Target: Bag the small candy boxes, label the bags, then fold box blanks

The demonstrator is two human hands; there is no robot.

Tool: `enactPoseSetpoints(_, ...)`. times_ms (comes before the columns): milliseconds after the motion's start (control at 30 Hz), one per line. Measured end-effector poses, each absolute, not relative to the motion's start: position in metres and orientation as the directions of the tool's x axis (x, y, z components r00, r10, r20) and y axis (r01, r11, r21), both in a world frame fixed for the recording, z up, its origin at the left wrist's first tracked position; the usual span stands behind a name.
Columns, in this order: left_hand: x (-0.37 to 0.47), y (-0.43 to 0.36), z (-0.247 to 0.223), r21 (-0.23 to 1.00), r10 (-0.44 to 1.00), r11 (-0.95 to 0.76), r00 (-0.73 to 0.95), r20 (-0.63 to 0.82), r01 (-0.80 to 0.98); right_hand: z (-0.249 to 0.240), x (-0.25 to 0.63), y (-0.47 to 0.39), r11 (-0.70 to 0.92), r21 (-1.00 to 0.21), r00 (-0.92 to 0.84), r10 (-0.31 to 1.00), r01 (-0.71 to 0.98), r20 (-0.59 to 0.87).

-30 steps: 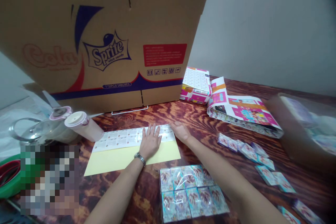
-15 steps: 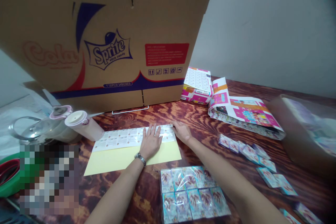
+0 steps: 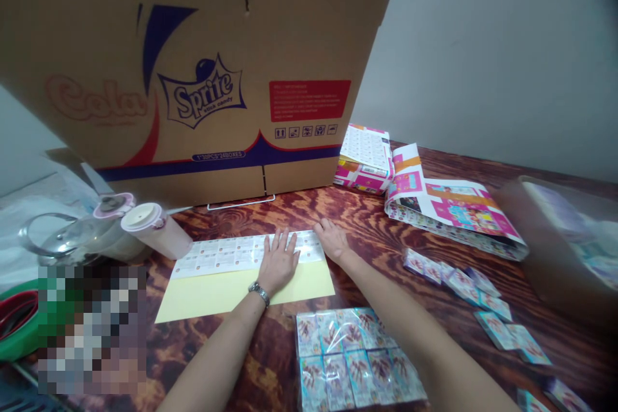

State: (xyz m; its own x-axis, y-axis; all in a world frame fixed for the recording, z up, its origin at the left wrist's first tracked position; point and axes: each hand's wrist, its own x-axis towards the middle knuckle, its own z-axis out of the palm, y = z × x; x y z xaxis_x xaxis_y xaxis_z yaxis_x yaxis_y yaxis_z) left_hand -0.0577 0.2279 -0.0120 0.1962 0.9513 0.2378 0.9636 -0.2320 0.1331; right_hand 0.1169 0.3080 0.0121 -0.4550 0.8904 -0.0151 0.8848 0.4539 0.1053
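A sticker sheet (image 3: 207, 256) with rows of printed white labels above a bare yellow backing (image 3: 203, 296) lies flat on the table. My left hand (image 3: 279, 264), wearing a metal-band watch, rests palm down on the labels with its fingers spread. At the sheet's upper right corner, my right hand (image 3: 333, 241) has its fingers curled in a pinch on the edge; the fingertips are partly hidden. Below my right forearm sits a clear-wrapped pack of small printed boxes (image 3: 357, 357), partly covered by that arm.
Behind the sheet stands a large cardboard carton (image 3: 207, 103). Cups (image 3: 157, 232) and a glass-lidded pot (image 3: 62, 238) are at left, with a green tape roll (image 3: 19, 335). Loose small boxes (image 3: 461, 286), folded pink packaging (image 3: 463, 206) and a plastic bin (image 3: 535, 251) lie right.
My right hand's fingers have curled in more at the sheet's corner. My left hand stays flat in place, and the view has shifted very slightly.
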Motion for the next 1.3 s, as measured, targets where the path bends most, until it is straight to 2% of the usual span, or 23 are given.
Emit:
enactPoseSetpoints(533,-0.058,0.228,-0.014,0.112,0.942,-0.235,0.198,0.272,0.965,0.013,0.129,0.306,0.670,0.165,-0.684,0.728,0.724,0.042)
enactPoseSetpoints(867,-0.057,0.227,-0.013,0.130,0.944,-0.235,0.195,0.265,0.963,0.008,0.109,0.305,0.577,0.195,-0.582,0.813,0.793,-0.039)
enactPoseSetpoints(1100,-0.058,0.227,-0.013,0.137,0.948,-0.232,0.193,0.252,0.963,0.016,0.107,0.307,0.558,0.139,-0.547,0.830,0.818,-0.109)
enactPoseSetpoints(1300,-0.058,0.226,-0.012,0.132,0.951,-0.227,0.190,0.245,0.965,0.019,0.122,0.306,0.557,0.011,-0.553,0.827,0.831,-0.102)
